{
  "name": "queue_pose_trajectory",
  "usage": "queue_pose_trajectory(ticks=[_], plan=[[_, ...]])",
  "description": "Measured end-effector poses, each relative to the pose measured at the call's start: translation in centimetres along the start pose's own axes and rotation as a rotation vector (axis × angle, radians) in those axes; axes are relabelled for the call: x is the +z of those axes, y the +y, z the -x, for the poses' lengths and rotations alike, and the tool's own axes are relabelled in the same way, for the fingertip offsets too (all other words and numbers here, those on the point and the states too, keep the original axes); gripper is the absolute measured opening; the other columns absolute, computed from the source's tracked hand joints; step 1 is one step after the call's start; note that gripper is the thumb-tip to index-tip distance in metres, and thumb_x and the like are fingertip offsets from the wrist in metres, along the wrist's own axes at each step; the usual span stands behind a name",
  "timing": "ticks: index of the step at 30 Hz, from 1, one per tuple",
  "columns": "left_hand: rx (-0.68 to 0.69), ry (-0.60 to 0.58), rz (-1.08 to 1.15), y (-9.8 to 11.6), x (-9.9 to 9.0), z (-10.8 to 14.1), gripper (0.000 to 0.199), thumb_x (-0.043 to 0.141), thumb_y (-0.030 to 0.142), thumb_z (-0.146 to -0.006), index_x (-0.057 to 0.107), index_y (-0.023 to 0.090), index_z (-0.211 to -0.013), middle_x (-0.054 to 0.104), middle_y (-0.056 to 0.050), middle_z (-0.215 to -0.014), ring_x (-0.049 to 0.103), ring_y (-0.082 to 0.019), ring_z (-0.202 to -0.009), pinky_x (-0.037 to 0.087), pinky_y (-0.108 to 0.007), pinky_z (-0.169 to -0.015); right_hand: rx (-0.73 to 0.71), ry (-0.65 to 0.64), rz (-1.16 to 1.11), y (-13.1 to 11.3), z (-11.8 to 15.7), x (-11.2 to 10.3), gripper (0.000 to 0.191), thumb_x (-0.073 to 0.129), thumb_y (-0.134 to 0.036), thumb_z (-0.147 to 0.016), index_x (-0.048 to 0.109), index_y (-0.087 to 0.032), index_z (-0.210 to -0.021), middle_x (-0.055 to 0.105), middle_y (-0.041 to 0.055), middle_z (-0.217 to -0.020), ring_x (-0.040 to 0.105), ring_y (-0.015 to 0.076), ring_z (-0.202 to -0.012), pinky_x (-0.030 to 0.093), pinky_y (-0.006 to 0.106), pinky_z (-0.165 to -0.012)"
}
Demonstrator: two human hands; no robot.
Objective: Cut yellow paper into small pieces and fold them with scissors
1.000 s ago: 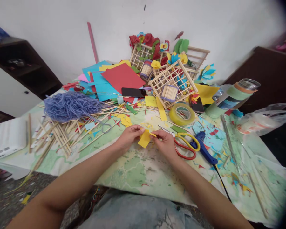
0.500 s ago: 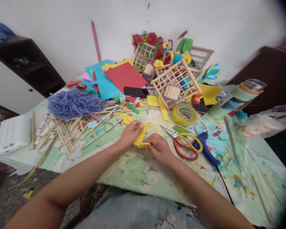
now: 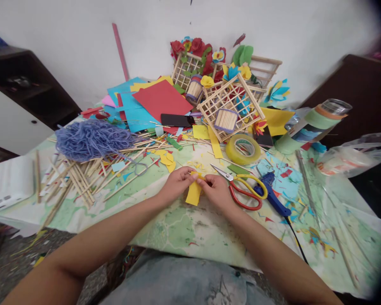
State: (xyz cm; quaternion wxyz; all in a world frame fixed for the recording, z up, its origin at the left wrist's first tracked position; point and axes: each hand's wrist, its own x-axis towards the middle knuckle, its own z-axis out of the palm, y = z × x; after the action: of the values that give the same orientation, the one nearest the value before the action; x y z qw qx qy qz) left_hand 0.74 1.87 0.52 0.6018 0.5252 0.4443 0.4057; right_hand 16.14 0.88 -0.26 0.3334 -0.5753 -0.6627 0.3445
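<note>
Between my two hands is a yellow paper strip [image 3: 194,194], its lower end hanging free over the table. My left hand [image 3: 178,183] pinches its upper left edge with thumb and fingers. From the other side my right hand [image 3: 214,186] grips the top of the same strip, the fingertips of both hands close together. My fingers cover the strip's upper part. Just right of my right hand lie scissors [image 3: 246,192] with red and yellow handles, blades apart. Several yellow paper petals [image 3: 167,160] rest beyond my left hand.
Blue yarn [image 3: 93,137] and bamboo sticks [image 3: 79,182] lie left. Behind are coloured paper sheets [image 3: 161,99], a phone [image 3: 177,120] and wooden lattice frames [image 3: 230,108] with paper flowers. A tape roll [image 3: 243,149], blue glue gun [image 3: 274,199] and green bottle [image 3: 311,127] stand or lie right.
My right hand has moved up to meet my left hand at the strip's top. The yellow strip now hangs downward, and the view has shifted slightly.
</note>
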Motion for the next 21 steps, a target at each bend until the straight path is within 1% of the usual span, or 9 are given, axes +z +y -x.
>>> queue_pose_trajectory(ticks=[2, 4, 10, 15, 18, 21], plan=[[-0.02, -0.021, 0.008, -0.07, -0.03, 0.03, 0.025, 0.067, 0.037, -0.069, 0.059, 0.018, -0.083, 0.051, 0.004, -0.056, 0.046, -0.011, -0.05, 0.034, -0.022, -0.049, 0.011, 0.002, 0.006, 0.0, -0.02, -0.01, 0.038, 0.053, -0.043, -0.077, 0.044, -0.019, -0.049, 0.038, -0.0047, -0.047, 0.032, 0.0087, -0.047, 0.023, 0.023, -0.045], [-0.015, -0.022, 0.005, -0.19, -0.06, 0.02, 0.023, 0.067, 0.037, -0.069, 0.059, 0.017, -0.078, 0.051, 0.004, -0.055, 0.045, -0.01, -0.048, 0.033, -0.022, -0.048, 0.014, 0.005, 0.011, -0.02, 0.0, -0.02, 0.039, 0.053, -0.044, -0.077, 0.047, -0.018, -0.049, 0.04, -0.0043, -0.047, 0.033, 0.0086, -0.047, 0.024, 0.023, -0.045], [-0.005, -0.011, 0.089, -0.21, -0.21, -0.11, 0.024, 0.065, 0.039, -0.071, 0.06, 0.016, -0.075, 0.056, 0.002, -0.063, 0.05, -0.011, -0.056, 0.037, -0.022, -0.055, -0.011, 0.029, 0.025, 0.01, 0.12, -0.13, 0.035, 0.054, -0.042, -0.078, 0.051, -0.018, -0.053, 0.044, -0.0034, -0.049, 0.037, 0.0095, -0.048, 0.025, 0.023, -0.047], [-0.054, 0.002, 0.186, -0.13, -0.22, -0.1, 0.022, 0.067, 0.037, -0.07, 0.059, 0.016, -0.073, 0.055, 0.003, -0.063, 0.05, -0.01, -0.058, 0.038, -0.021, -0.058, -0.046, 0.081, 0.03, 0.0, 0.1, -0.27, 0.03, 0.055, -0.041, -0.078, 0.052, -0.018, -0.06, 0.048, -0.0025, -0.055, 0.039, 0.0107, -0.053, 0.027, 0.023, -0.051], [-0.066, 0.007, 0.228, -0.13, -0.14, -0.1, 0.022, 0.069, 0.036, -0.068, 0.06, 0.016, -0.072, 0.056, 0.003, -0.063, 0.051, -0.01, -0.058, 0.039, -0.021, -0.058, -0.06, 0.078, 0.012, -0.14, 0.16, -0.44, 0.03, 0.054, -0.041, -0.079, 0.052, -0.018, -0.06, 0.046, -0.0026, -0.055, 0.038, 0.011, -0.054, 0.026, 0.024, -0.051], [-0.078, 0.035, 0.307, -0.03, -0.03, -0.15, 0.022, 0.071, 0.035, -0.067, 0.061, 0.016, -0.073, 0.058, 0.002, -0.064, 0.053, -0.01, -0.059, 0.041, -0.022, -0.06, -0.069, 0.053, -0.041, -0.4, 0.33, -0.58, 0.036, 0.05, -0.045, -0.082, 0.051, -0.018, -0.058, 0.045, -0.0021, -0.054, 0.039, 0.0115, -0.054, 0.028, 0.024, -0.051]])
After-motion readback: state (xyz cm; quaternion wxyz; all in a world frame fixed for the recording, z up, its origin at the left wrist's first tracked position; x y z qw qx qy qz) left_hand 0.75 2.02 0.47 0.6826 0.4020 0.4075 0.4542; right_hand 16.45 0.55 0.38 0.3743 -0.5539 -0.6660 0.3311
